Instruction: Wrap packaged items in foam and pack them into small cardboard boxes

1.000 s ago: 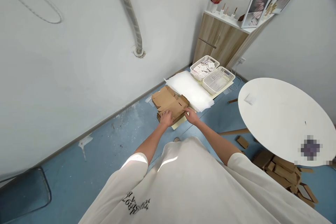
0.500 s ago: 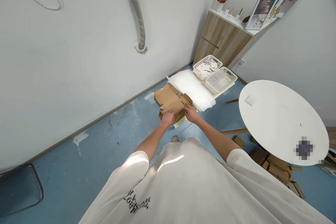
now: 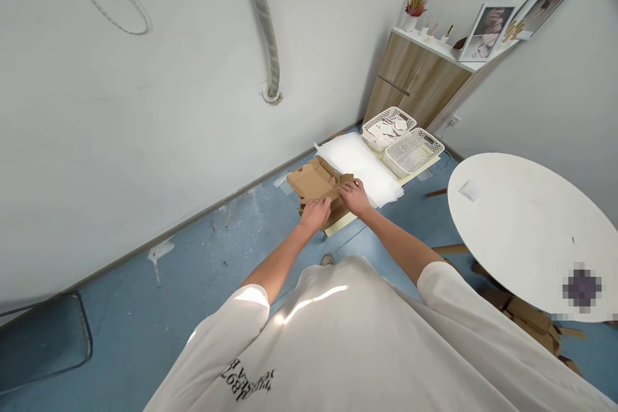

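Brown flat cardboard box (image 3: 309, 181) partly folded, lid open. Left hand (image 3: 317, 212), right hand (image 3: 356, 197) nearly closed, fingers curled, pinching box's near panel.

Person at low table — left hand (image 3: 316, 214) and right hand (image 3: 354, 197) both on brown cardboard box (image 3: 311, 180), lid open. White sheets (image 3: 360, 164) lie beside it. Two white baskets near cabinet (image 3: 418, 74): one (image 3: 387, 129) holds small packets — the other (image 3: 414, 151), clear items.

matt cardbd box (image 3: 307, 181), smooth tabletop (image 3: 526, 225), plast. baskets (image 3: 396, 165)
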The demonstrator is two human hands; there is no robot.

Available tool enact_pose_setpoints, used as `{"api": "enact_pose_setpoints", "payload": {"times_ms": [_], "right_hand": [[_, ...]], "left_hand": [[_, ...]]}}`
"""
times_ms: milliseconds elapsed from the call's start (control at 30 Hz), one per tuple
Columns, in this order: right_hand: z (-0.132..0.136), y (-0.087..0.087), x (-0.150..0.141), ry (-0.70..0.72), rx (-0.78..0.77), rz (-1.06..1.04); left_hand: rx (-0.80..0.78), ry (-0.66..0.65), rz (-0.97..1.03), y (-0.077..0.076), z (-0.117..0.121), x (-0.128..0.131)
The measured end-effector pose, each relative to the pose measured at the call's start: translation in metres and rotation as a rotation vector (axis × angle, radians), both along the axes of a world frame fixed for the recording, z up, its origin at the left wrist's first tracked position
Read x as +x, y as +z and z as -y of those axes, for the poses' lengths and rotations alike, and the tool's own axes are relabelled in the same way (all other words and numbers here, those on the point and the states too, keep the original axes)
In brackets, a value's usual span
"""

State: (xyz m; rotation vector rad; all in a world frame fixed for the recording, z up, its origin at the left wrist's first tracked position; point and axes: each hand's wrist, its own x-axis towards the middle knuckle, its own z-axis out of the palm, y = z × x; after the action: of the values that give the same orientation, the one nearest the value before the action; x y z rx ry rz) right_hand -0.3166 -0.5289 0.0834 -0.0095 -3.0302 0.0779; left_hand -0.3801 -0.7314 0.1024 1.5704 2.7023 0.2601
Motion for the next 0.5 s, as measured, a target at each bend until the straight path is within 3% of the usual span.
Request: {"api": "enact_pose_setpoints", "payload": {"times_ms": [133, 267, 500], "right_hand": [[-0.008, 0.018, -0.004, 0.026, -0.025, -0.035], [-0.018, 0.046, 0.0, -0.04, -0.081, -0.107], [-0.056, 0.094, 0.039, -0.236, -0.078, -0.257]], "left_hand": [[0.106, 0.001, -0.002, 0.012, 0.001, 0.005], [0.179, -0.019, 0.047, 0.036, -0.009, 0.008], [0.225, -0.144, 0.044, 0.086, -0.062, 0.018]]}}
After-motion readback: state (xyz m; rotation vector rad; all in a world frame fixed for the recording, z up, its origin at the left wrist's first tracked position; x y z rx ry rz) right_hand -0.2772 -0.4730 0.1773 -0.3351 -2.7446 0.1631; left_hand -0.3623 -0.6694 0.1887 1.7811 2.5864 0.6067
